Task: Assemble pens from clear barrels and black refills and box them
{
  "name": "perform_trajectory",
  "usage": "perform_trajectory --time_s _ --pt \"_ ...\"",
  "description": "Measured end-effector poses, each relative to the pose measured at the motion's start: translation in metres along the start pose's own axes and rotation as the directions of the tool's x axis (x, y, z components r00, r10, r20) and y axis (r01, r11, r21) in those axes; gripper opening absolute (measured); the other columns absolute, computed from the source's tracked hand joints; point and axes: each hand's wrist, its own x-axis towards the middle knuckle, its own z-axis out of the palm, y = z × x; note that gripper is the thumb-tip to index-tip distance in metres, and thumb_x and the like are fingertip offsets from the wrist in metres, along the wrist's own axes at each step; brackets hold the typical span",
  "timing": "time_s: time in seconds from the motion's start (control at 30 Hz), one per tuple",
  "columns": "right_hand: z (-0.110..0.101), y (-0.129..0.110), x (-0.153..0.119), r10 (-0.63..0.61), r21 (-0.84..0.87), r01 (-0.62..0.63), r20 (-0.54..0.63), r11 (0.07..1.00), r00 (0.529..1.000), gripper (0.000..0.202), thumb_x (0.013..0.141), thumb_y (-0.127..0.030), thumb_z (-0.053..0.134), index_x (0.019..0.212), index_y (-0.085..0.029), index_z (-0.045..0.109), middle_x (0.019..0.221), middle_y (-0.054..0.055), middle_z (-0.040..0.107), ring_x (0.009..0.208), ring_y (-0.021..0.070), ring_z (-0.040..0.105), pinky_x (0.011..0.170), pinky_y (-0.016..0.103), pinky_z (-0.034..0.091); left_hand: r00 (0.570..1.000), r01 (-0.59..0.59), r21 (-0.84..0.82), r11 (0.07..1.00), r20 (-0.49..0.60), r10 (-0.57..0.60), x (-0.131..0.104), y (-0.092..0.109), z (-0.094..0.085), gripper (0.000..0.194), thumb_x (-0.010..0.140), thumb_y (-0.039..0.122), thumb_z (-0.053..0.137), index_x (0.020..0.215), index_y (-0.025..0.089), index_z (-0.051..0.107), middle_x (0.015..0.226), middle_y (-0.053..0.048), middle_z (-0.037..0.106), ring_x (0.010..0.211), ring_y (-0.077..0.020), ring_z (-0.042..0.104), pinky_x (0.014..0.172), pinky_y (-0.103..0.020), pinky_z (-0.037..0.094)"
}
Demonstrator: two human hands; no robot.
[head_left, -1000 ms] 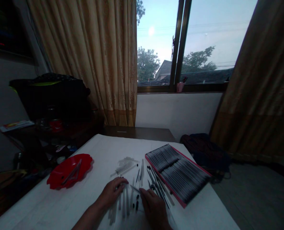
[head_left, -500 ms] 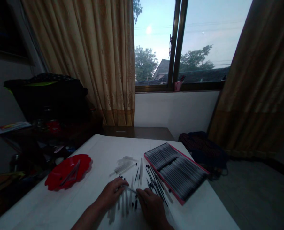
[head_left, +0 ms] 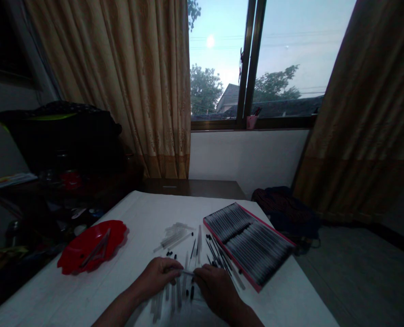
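Observation:
My left hand (head_left: 159, 274) and my right hand (head_left: 218, 288) face each other low over the white table. Their fingertips pinch the two ends of a thin pale pen barrel (head_left: 188, 272); dim light hides its details. Beneath and in front of them lie loose clear barrels (head_left: 179, 293) and small black caps (head_left: 192, 291). Farther out is a pile of clear barrels (head_left: 175, 235). To the right of it, thin dark refills (head_left: 218, 252) are scattered beside a pink-edged box (head_left: 231, 236) packed with rows of pens.
A red scalloped dish (head_left: 116, 231) with a clear triangular item inside sits on the left of the white table (head_left: 133, 213). Behind the table stands a low brown surface (head_left: 202, 187). Dark cloth (head_left: 280, 213) lies beyond the far right corner.
The view has shifted slightly. My right hand has turned a little and its forearm shows more. Both hands still pinch the barrel, which now lies more level.

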Motion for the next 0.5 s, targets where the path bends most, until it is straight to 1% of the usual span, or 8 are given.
perform_trajectory --time_s 0.1,0.23,0.3,0.4,0.43,0.5 --pt "0.001 -0.001 0.003 0.001 -0.027 -0.001 0.005 1.000 1.000 0.016 0.089 -0.022 0.047 0.083 -0.024 0.062 0.077 -0.001 0.066 0.067 0.0119 0.061 0.058 0.020 0.031 1.000 -0.019 0.028 0.999 0.010 0.019 0.002 0.000 -0.002 0.026 0.073 0.023 0.051 0.087 0.015 0.070 0.070 0.001 0.068 0.063 -0.0119 0.061 0.058 -0.019 0.044" --pt "0.005 0.000 0.004 0.008 -0.005 -0.008 0.009 1.000 1.000 0.018 0.089 -0.022 0.045 0.085 -0.024 0.063 0.078 0.000 0.067 0.070 0.0130 0.062 0.060 0.021 0.033 0.999 -0.046 0.103 0.994 0.006 0.045 0.004 -0.004 -0.004 0.027 0.074 0.023 0.049 0.089 0.017 0.071 0.073 0.001 0.069 0.065 -0.0123 0.061 0.057 -0.018 0.043" --pt "0.007 0.001 0.003 0.015 0.007 -0.015 0.016 1.000 1.000 0.019 0.089 -0.021 0.045 0.085 -0.023 0.063 0.079 0.001 0.067 0.071 0.0138 0.063 0.061 0.021 0.034 0.997 -0.077 0.163 0.984 0.018 0.075 0.006 -0.004 -0.002 0.026 0.075 0.024 0.049 0.088 0.018 0.071 0.075 0.001 0.069 0.067 -0.0124 0.061 0.059 -0.018 0.044" --pt "0.006 0.007 -0.002 0.028 0.052 -0.029 0.022 0.998 0.999 0.019 0.087 -0.020 0.045 0.086 -0.023 0.063 0.081 0.002 0.069 0.074 0.0150 0.064 0.062 0.021 0.036 0.992 -0.118 0.224 0.967 0.067 0.106 0.011 0.000 0.005 0.026 0.078 0.026 0.048 0.087 0.020 0.071 0.076 0.001 0.070 0.068 -0.0129 0.062 0.063 -0.019 0.045" --pt "0.004 0.010 -0.003 0.038 0.079 -0.039 0.018 0.996 0.999 0.018 0.087 -0.019 0.045 0.090 -0.023 0.063 0.083 0.002 0.069 0.076 0.0154 0.064 0.063 0.021 0.036 0.992 -0.122 0.231 0.965 0.069 0.109 0.014 0.001 0.007 0.027 0.078 0.028 0.048 0.090 0.021 0.071 0.080 0.001 0.071 0.071 -0.0139 0.063 0.066 -0.020 0.046" --pt "-0.003 0.019 -0.006 0.087 0.122 -0.088 0.011 0.989 0.996 0.019 0.087 -0.020 0.044 0.097 -0.024 0.060 0.084 0.001 0.070 0.077 0.0157 0.065 0.064 0.021 0.037 0.992 -0.125 0.233 0.964 0.027 0.122 0.021 0.002 0.009 0.033 0.076 0.030 0.051 0.105 0.022 0.067 0.096 -0.001 0.072 0.082 -0.0167 0.064 0.071 -0.023 0.047"
